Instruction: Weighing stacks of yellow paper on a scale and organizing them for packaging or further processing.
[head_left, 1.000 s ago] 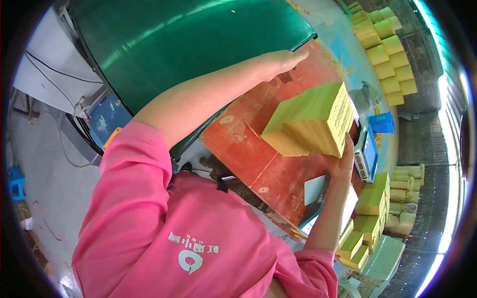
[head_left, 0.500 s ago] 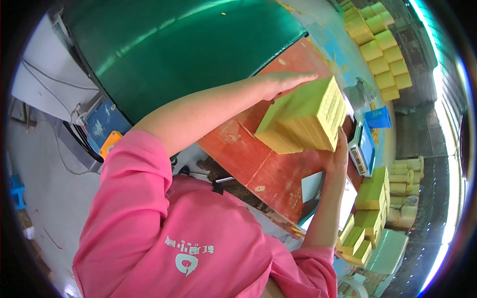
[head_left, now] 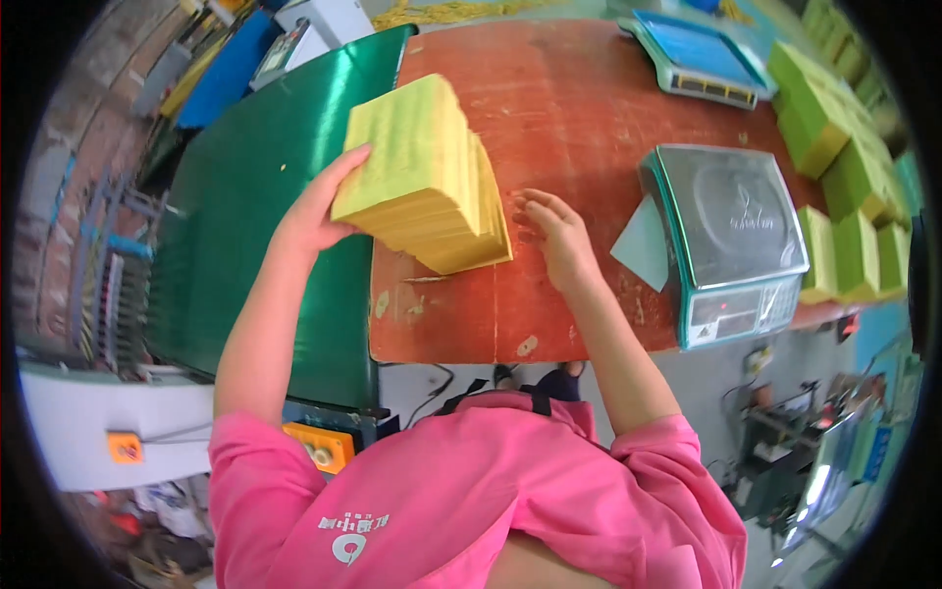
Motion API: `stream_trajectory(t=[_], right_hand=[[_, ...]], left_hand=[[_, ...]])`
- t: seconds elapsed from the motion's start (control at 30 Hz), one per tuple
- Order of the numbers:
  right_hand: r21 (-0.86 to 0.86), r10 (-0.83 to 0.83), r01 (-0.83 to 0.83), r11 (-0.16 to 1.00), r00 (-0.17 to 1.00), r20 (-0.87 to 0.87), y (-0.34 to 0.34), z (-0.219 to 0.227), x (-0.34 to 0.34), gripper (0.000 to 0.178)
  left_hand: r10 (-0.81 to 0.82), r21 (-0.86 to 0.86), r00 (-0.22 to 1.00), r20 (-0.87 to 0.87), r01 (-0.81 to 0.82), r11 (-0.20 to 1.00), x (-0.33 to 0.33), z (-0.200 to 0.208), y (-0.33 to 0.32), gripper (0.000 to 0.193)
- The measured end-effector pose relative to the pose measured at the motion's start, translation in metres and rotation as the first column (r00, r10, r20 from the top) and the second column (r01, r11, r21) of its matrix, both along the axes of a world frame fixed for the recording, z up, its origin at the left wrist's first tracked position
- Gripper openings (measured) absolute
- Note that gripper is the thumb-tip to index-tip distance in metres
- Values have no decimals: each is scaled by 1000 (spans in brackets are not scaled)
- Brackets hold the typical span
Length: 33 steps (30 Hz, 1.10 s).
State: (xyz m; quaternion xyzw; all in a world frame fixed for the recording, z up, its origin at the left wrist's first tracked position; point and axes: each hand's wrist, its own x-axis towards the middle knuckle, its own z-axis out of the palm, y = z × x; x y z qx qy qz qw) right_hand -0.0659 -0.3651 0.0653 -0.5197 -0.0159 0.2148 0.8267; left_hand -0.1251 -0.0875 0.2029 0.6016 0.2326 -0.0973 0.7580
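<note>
A thick stack of yellow paper sheets (head_left: pixel 407 147) sits tilted at the left part of the red tabletop, its layers uneven on the right side. My left hand (head_left: pixel 324 201) is closed against the stack's left end; some of its fingers are hidden. To the right of the stack, my right hand (head_left: pixel 557 240) is apart from it, open and holding nothing, with fingers loosely curved.
A green-topped surface (head_left: pixel 245 236) adjoins the red table (head_left: pixel 579 118) on the left. A weighing scale (head_left: pixel 731 226) and a pale sheet (head_left: pixel 645 245) lie right. Farther back is a blue-topped scale (head_left: pixel 697 54). Yellow-green paper blocks (head_left: pixel 854 250) line the right edge.
My view has swung from the right to face the table. My right hand has come off the stack, while my left hand is now against its left end.
</note>
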Motion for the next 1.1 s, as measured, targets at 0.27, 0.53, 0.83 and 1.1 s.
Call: stream_trajectory(t=[0.27,0.53,0.83,1.1], right_hand=[[2,-53,54,999,972,230,-6,-9,-21,29],[-286,78,106,953,821,565,11,10,-5,24],[-530,184,222,818,773,608,23,20,2,22],[-545,106,333,770,775,623,32,28,-8,21]], left_hand=[[64,-176,997,-32,-68,982,7,-16,1,50],[211,-56,976,-62,-214,975,1,-21,3,53],[159,-85,987,-28,-161,983,-4,-32,17,48],[156,-238,983,96,-130,963,-8,-54,23,52]])
